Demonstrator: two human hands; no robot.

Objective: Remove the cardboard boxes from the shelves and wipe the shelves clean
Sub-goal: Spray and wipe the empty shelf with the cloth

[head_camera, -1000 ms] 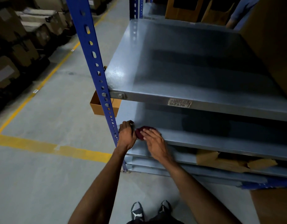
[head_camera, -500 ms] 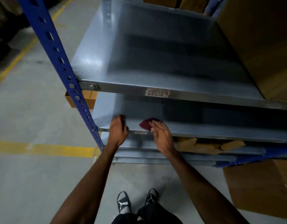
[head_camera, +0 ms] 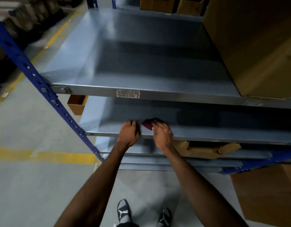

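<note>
Lower shelf [head_camera: 207, 133]: right hand [head_camera: 162, 136] half hides blurred maroon cloth [head_camera: 148, 125].

Bare forearms; grey-and-black shoes [head_camera: 123, 212] with white logos

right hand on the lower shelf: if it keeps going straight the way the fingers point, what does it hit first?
The right hand points inward over the second shelf, with the maroon cloth at its fingers. Beyond that the shelf surface looks free; the back is dark, so depth there is unclear.
</note>
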